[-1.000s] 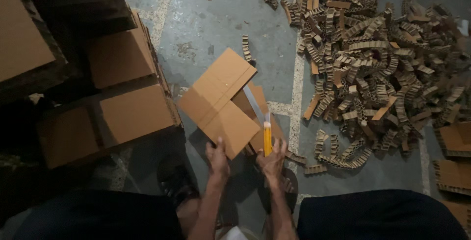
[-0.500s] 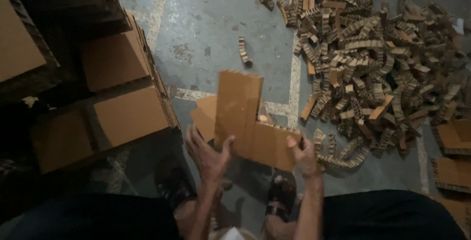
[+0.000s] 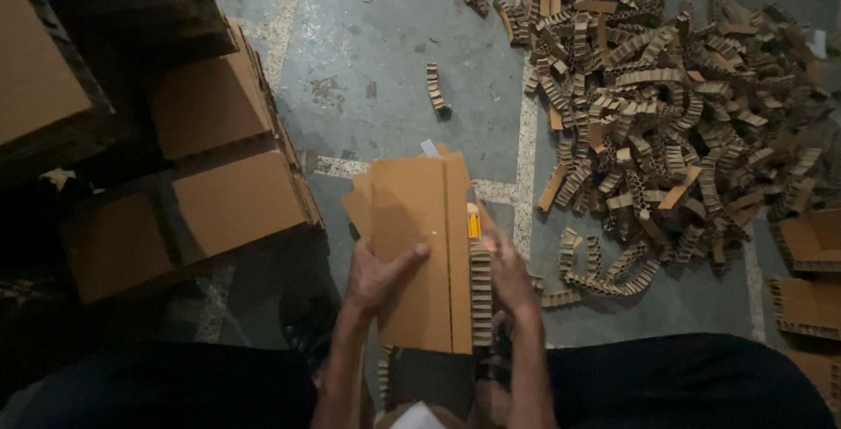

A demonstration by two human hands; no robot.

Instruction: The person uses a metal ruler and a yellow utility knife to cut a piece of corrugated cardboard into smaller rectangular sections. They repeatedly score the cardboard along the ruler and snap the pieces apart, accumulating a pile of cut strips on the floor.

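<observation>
Left hand (image 3: 375,273) flat on cardboard sheet (image 3: 419,245)

The cardboard panel (image 3: 419,245) stands in front of me on the floor (image 3: 385,52), and I place everything from it. My left hand (image 3: 372,276) lies flat on the panel's lower left part. My right hand (image 3: 508,273) sits at its right edge, touching the cut strip (image 3: 481,293) that runs along that edge, with the knife (image 3: 473,219) just above my fingers. Left of the panel, stacks of cardboard sheets (image 3: 219,157) stand on the floor, near but apart. Right of it and beyond, the pile of cut strips (image 3: 666,122) spreads across the floor. One loose strip (image 3: 436,89) lies alone beyond the panel's top edge. Far right, more sheets (image 3: 810,271) lie past the pile.
</observation>
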